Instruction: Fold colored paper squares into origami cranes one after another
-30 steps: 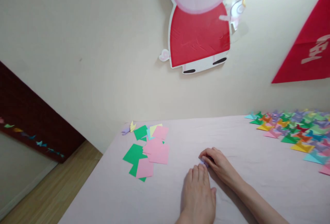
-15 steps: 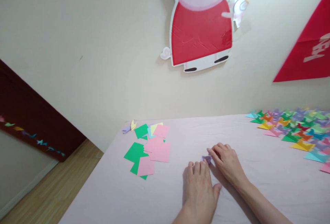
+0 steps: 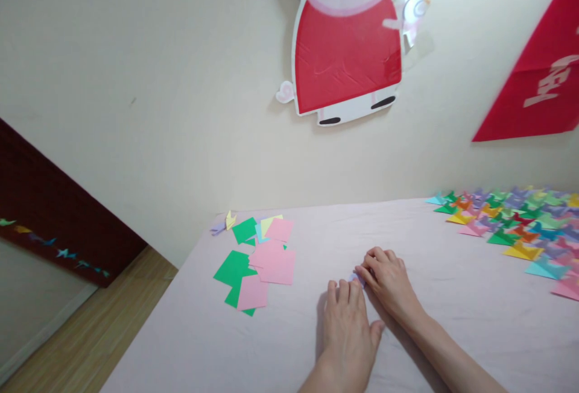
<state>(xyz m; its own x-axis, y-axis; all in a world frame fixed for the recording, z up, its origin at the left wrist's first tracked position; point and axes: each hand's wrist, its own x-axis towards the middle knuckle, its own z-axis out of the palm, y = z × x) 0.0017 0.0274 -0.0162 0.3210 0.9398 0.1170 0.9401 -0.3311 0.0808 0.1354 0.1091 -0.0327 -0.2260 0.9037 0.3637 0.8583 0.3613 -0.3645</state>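
Note:
A small folded piece of purple paper (image 3: 354, 276) lies on the pale pink cloth, mostly covered by my fingers. My left hand (image 3: 347, 323) rests palm down just below it, fingers extended and thumb spread out, with a fingertip touching the paper's lower edge. From the right, my right hand (image 3: 389, 277) reaches in with curled fingers, its thumb and index closed at the paper's right side. How much of the paper sits between those fingertips is hidden.
Loose green squares (image 3: 232, 267) and pink squares (image 3: 277, 267) lie left. Behind them are a yellow folded piece (image 3: 230, 220) and a purple one (image 3: 218, 228). Rows of colourful folded paper shapes (image 3: 515, 230) fill the right. A wall (image 3: 181, 79) borders the far table edge.
The whole view has shifted slightly. Both hands remain at the purple paper; a lighter face of it now shows, and less of it is visible between the fingers.

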